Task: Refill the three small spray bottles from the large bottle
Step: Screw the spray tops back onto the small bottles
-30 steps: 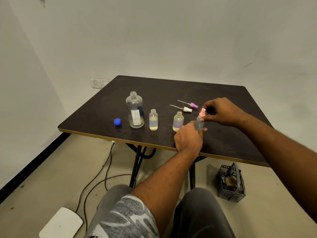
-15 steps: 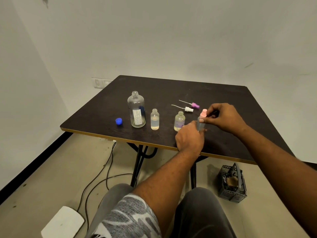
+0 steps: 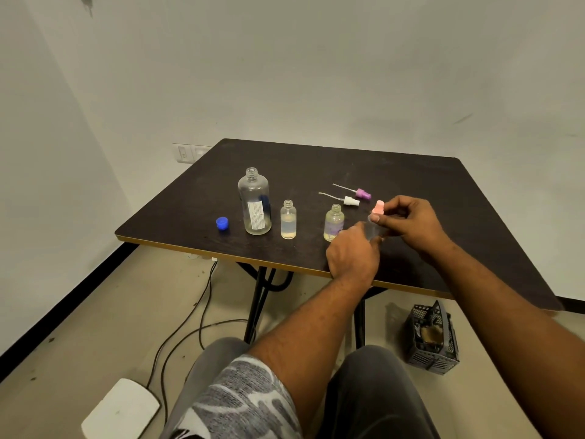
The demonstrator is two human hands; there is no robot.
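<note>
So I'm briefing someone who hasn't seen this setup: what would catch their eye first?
Both hands meet at the table's near right: the left hand grips a small bottle while the right hand pinches its pink sprayer. Left of them stand the uncapped large bottle and two open small bottles, with a blue cap at far left. Two loose sprayers, white and purple, lie behind.

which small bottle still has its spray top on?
The small bottle held in both hands, capped by the pink spray top. The two small bottles standing left of it are open-necked.
</note>
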